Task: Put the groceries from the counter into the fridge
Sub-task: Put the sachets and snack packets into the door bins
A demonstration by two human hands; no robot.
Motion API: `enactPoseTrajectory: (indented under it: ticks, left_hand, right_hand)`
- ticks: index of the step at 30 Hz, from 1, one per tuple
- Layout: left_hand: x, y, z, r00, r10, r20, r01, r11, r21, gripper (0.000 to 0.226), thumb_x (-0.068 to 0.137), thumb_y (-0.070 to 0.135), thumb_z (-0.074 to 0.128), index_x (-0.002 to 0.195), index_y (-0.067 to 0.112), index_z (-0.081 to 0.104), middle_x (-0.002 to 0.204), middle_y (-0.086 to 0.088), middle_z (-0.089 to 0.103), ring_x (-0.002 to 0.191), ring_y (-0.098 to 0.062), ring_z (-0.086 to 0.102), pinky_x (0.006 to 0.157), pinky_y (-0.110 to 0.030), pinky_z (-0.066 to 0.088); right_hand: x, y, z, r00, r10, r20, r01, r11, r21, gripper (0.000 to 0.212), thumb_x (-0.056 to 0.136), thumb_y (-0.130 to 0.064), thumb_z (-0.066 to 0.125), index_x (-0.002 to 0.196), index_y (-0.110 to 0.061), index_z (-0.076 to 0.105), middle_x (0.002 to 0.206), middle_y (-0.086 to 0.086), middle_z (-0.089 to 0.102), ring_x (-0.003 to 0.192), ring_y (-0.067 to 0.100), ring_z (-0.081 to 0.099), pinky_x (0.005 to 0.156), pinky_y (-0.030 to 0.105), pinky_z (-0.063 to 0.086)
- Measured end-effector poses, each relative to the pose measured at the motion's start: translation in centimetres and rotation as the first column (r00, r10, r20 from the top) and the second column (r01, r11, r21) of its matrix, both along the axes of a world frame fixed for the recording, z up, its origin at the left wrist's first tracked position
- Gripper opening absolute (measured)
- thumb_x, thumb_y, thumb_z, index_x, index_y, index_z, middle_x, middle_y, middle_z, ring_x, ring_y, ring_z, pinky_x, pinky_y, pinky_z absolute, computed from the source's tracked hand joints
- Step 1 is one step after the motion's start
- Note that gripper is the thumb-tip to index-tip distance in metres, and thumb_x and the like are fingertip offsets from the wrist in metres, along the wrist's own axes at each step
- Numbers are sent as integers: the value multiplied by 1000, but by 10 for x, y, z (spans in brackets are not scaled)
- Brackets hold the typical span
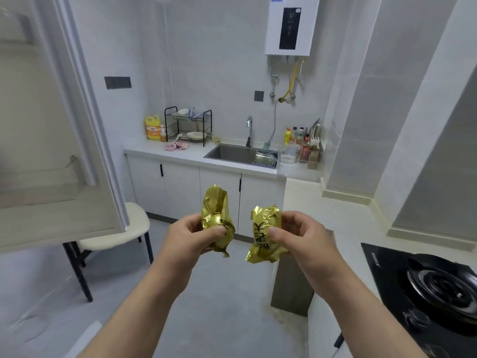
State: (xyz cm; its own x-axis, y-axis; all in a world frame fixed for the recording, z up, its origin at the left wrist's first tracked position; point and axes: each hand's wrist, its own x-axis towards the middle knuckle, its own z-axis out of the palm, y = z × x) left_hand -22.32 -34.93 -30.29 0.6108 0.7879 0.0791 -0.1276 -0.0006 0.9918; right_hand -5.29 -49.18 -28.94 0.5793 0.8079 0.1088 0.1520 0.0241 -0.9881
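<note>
Table (191, 157): white, with the sink (232, 153) set in.
Left of sink: dish rack (188, 126), yellow jug (152, 127), pink cloth (176, 146).
Right of sink: bottles (300, 140), knife block (315, 146).

Fridge door (38, 130) cut off left, stove (436, 290) cut off rt.

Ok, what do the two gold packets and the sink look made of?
Crinkled gold packet in the left hand and second gold packet in the right hand: probably glossy foil or metallised film, from the sharp creases and glints. Grey rectangular sink: likely brushed steel, with a dull sheen.
</note>
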Motion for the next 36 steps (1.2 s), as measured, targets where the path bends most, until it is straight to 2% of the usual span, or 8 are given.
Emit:
enactPoseTrajectory:
  ticks: [7, 10, 16, 19, 21, 27, 30, 36]
  left_hand:
    - [-76, 49, 10, 991, 133, 32, -133, 991, -2, 42, 54, 38, 80, 89, 14, 76, 94, -15, 74, 91, -30, 71, 82, -40, 55]
    - [-104, 68, 12, 982, 185, 46, -185, 983, -8, 41, 59, 32, 80, 92, 9, 75, 95, -18, 73, 91, -31, 71, 80, -39, 55]
    - [-150, 101, 12, 968, 246, 56, -246, 969, -13, 43, 57, 33, 81, 91, 7, 74, 93, -24, 71, 86, -34, 68, 79, -43, 56]
    - [-173, 117, 12, 958, 284, 48, -284, 959, -8, 35, 60, 31, 81, 89, 12, 76, 90, -20, 72, 84, -30, 68, 81, -46, 56]
    - [-188, 127, 13, 949, 309, 61, -309, 951, -20, 24, 64, 23, 78, 86, 13, 76, 86, -14, 73, 79, -24, 69, 75, -38, 55]
    - [-225, 152, 21, 910, 408, 78, -410, 912, 5, 36, 64, 23, 77, 94, 2, 73, 86, -16, 73, 78, -24, 69, 70, -31, 54]
    - [-238, 158, 26, 892, 449, 60, -451, 892, 30, 37, 64, 22, 76, 95, 2, 72, 89, -18, 73, 79, -26, 70, 70, -32, 56]
    - [-253, 167, 49, 846, 532, 46, -534, 841, 93, 18, 75, 5, 79, 92, 6, 74, 87, -14, 74, 79, -24, 70, 69, -31, 55]
  right_hand:
    - [-55, 71, 13, 990, 144, 6, -144, 989, -23, 26, 83, -19, 76, 108, -21, 68, 101, -1, 74, 98, 19, 70, 87, 37, 58]
    - [-77, 97, 17, 981, 194, 3, -194, 981, -22, 27, 82, -19, 77, 107, -22, 67, 101, -2, 74, 98, 17, 70, 87, 36, 58]
    - [-117, 148, 18, 962, 272, -18, -273, 962, -21, 52, 64, -36, 83, 111, -19, 67, 100, 0, 75, 96, 19, 71, 86, 38, 58]
    - [-135, 175, 18, 949, 313, -21, -314, 949, -12, 53, 62, -34, 79, 110, -16, 68, 100, 4, 75, 96, 23, 72, 84, 40, 58]
    - [-147, 191, 20, 939, 345, -15, -345, 939, -7, 50, 63, -32, 79, 109, -16, 68, 99, 4, 76, 94, 22, 72, 78, 35, 58]
    - [-182, 232, 29, 904, 428, 2, -428, 903, 32, 43, 67, -29, 78, 107, -17, 69, 97, 3, 76, 92, 20, 73, 81, 36, 57]
    - [-195, 248, 33, 880, 474, -1, -474, 879, 47, 28, 79, -18, 81, 105, -18, 70, 96, 1, 76, 91, 18, 73, 80, 33, 56]
    - [-212, 286, 50, 823, 567, -35, -562, 822, 89, 31, 82, -5, 76, 109, -19, 70, 101, 6, 75, 92, 23, 73, 72, 32, 60]
